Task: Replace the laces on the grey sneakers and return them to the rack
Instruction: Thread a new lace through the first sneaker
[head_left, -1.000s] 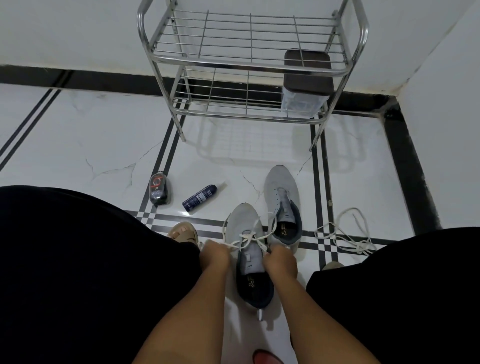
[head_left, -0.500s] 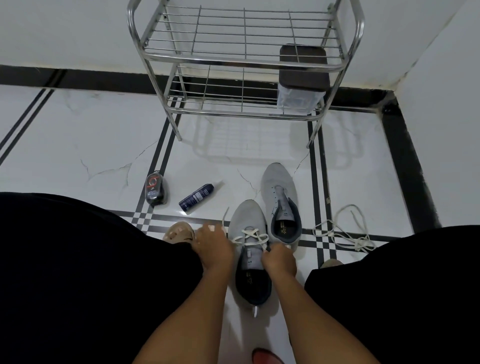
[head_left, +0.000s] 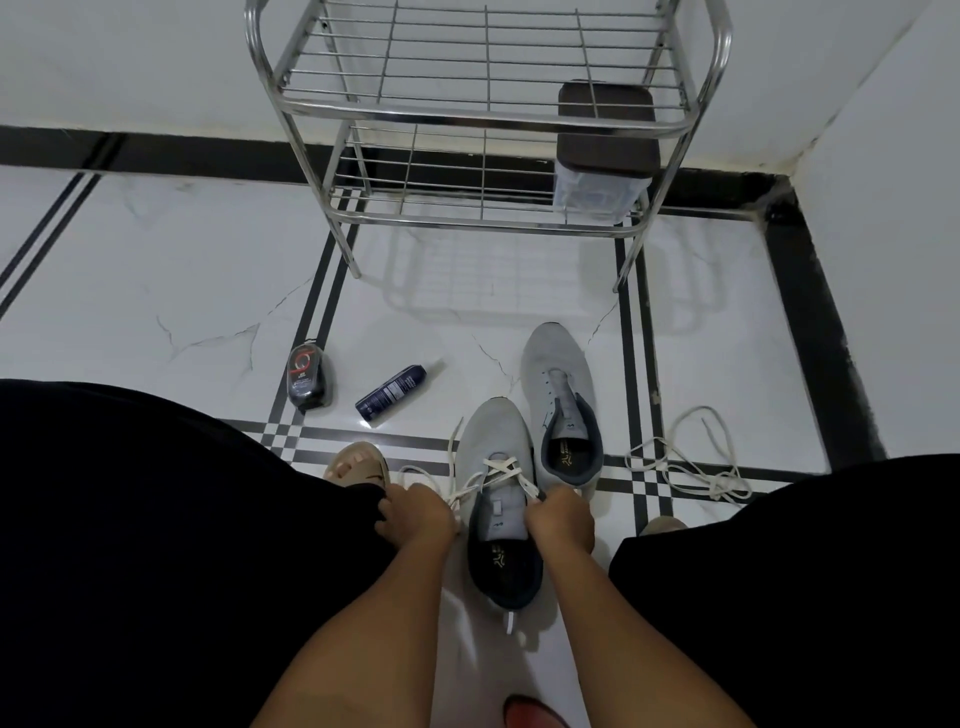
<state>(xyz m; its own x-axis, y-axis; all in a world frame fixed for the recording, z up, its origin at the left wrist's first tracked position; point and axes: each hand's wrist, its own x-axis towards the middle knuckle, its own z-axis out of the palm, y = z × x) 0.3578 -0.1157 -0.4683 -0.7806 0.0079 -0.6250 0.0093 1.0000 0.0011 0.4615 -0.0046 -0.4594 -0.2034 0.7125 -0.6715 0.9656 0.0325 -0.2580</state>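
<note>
No text was legible. The insoles of both grey sneakers (head_left: 558, 410) carried a gold logo, and the spray can (head_left: 390, 389) beyond the left hand (head_left: 415, 514) carried an unreadable label.

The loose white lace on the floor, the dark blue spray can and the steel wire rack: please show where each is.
loose white lace (head_left: 691, 467), head view, tangled middle.
dark blue spray can (head_left: 392, 391), head view, label.
steel wire rack (head_left: 483, 119), head view, front rail.

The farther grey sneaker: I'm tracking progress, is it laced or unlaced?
Unlaced: the farther sneaker shows bare eyelets, with no lace across its tongue. A loose lace lies on the floor beside it.
</note>
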